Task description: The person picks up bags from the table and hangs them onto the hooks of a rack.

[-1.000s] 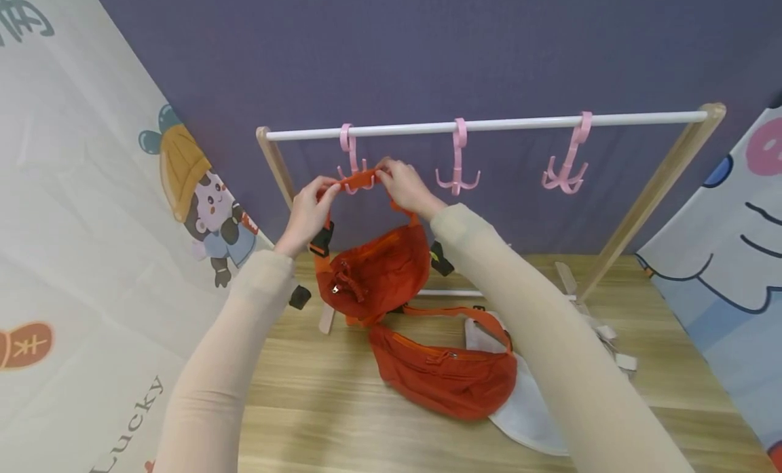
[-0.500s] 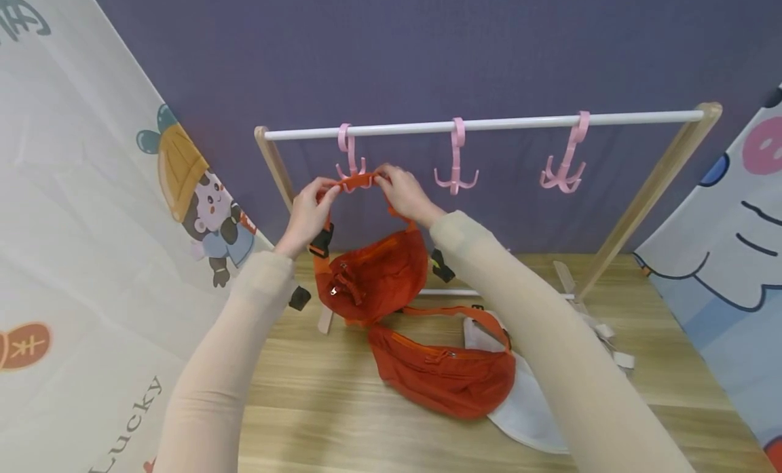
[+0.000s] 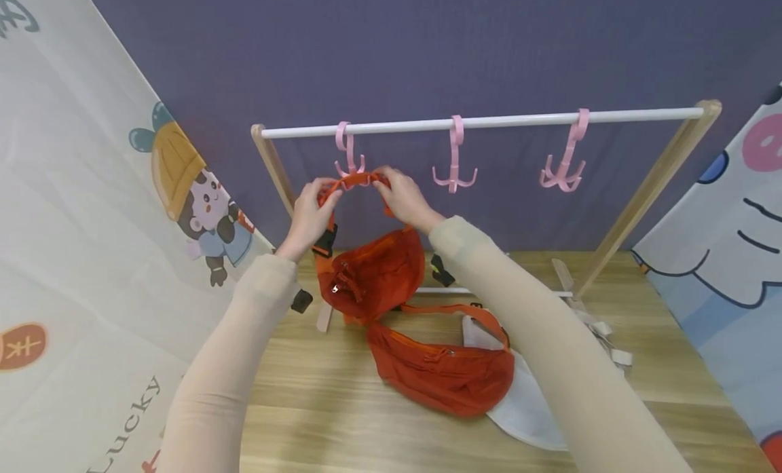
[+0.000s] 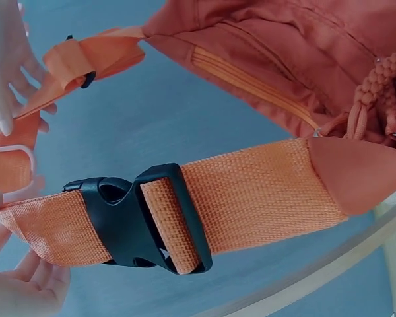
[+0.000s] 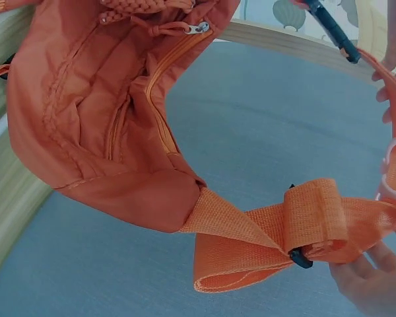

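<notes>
An orange-red waist bag (image 3: 379,273) hangs by its strap (image 3: 357,179) below my two hands. My left hand (image 3: 310,215) pinches the strap on one side, near a black side-release buckle (image 4: 142,221). On the other side my right hand (image 3: 404,195) pinches it between thumb and fingers, beside a folded strap end with a black slider (image 5: 300,257). Between the hands the strap arches at the prongs of the left pink hook (image 3: 349,162). In both wrist views pale prongs curve across the strap's face.
Two more pink hooks, one in the middle (image 3: 455,164) and one at right (image 3: 565,164), hang from the white rod (image 3: 403,127) of a wood-ended rack. A second red waist bag (image 3: 442,374) lies on the wooden floor, over a whitish fabric item (image 3: 531,412).
The strap between my hands has gone from straight to arched at the left hook's prongs. Both hands keep their hold, and the hanging bag has barely shifted.
</notes>
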Tool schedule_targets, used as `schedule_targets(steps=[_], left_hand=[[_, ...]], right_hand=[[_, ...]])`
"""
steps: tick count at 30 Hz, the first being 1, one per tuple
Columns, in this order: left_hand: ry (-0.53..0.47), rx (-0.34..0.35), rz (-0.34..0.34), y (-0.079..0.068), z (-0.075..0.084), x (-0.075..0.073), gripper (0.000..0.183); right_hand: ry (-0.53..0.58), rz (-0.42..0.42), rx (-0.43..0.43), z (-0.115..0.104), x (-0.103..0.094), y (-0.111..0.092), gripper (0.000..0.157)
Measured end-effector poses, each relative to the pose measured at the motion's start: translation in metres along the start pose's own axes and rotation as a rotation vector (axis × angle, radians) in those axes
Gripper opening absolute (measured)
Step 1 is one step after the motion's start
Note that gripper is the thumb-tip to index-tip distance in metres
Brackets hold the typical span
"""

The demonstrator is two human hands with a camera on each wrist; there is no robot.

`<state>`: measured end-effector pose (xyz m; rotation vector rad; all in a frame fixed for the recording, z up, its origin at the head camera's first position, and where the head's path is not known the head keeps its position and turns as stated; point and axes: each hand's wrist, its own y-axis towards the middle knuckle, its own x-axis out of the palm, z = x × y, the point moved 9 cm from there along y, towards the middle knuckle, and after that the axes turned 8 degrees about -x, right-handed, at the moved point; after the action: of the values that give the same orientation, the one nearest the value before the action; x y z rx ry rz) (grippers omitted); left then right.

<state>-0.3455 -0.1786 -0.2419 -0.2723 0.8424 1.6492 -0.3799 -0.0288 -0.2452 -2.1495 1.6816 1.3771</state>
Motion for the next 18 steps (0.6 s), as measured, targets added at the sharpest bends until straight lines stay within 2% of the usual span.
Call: schedule_targets(steps=[12,18], left_hand=[[0.010,-0.019,0.023,-0.0034,-0.0078,0.0056,0.037],[-0.001,0.000,0.041,-0.0059,-0.0094,0.0073,0.040]], right_hand=[[-0.062,0.028,-0.024,-0.0038,-0.0017,-0.0066,0.032],[-0.077,0.030,-0.011,-0.0036,-0.0027,-0.0100,0.036]])
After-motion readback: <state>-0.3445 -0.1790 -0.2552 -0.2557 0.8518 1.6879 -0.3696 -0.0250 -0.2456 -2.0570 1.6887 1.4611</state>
